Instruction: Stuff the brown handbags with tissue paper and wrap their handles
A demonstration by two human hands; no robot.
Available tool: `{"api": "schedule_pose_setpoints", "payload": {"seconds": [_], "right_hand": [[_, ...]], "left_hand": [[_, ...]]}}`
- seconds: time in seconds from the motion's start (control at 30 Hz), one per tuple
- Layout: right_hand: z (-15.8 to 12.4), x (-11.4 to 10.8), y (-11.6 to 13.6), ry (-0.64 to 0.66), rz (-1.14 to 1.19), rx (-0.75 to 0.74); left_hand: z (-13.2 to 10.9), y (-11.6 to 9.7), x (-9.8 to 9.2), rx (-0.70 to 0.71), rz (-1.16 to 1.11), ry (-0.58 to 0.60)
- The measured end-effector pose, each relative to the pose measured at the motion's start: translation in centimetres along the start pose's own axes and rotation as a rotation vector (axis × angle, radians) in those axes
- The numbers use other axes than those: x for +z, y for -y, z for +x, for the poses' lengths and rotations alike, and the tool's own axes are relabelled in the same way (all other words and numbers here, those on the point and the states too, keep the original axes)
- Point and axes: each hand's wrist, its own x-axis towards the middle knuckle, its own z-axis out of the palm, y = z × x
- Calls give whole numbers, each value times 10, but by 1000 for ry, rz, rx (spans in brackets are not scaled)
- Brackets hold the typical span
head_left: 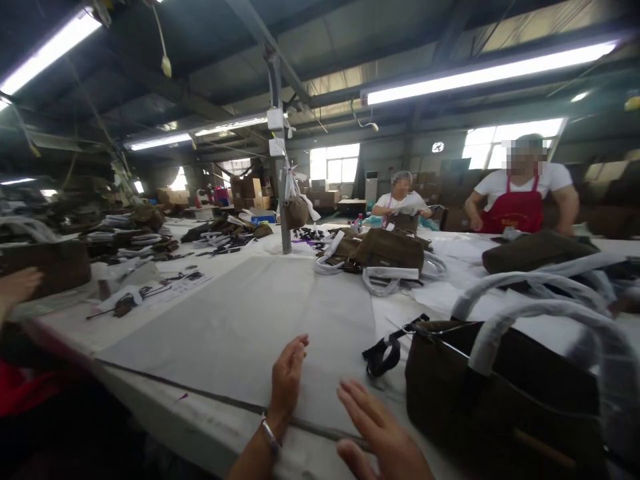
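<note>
My left hand (287,380) hovers edge-on over the white table (240,320), fingers straight and together, holding nothing; a bracelet sits on its wrist. My right hand (383,433) is lower and to the right, fingers stretched out, also holding nothing. A dark brown handbag (500,393) with handles wrapped in white stands just right of my right hand. A black strap (383,353) clipped to the bag lies on the table in front of my hands.
More brown bags (390,250) and white-wrapped handles lie mid-table by a grey post (283,193). Two people (520,193) in white shirts work at the far side. Another person's hand (17,287) reaches in at the left. Straps and parts (150,293) litter the left side.
</note>
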Motion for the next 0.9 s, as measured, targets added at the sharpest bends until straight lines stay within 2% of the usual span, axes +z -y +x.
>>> {"api": "schedule_pose_setpoints", "payload": {"seconds": [0.1,0.2,0.33,0.47,0.53,0.6,0.67,0.73,0.8,0.83,0.9], "right_hand": [[20,17,-15,67,-362,323],[40,38,-21,77,-413,404],[64,68,-12,53,-229,291],[80,98,-6,73,-44,124],[81,104,-9,78,48,21],[78,98,-16,109,158,-106],[72,84,-25,73,308,-116],[68,64,-33,-66,520,53],[66,45,-39,-227,817,267],[67,37,-40,-262,978,324],[69,23,-39,-219,1258,387]], "left_hand": [[-1,-2,-3,1,-52,-54],[-3,-2,-3,8,-42,-48],[6,0,-1,-38,80,38],[33,1,8,-107,314,287],[49,1,13,-109,429,401],[62,1,16,-113,513,463],[73,2,15,-134,554,486],[76,1,13,-157,543,512],[67,-3,12,-173,470,591],[56,-7,13,-181,417,646],[25,-21,15,-191,303,741]]}}
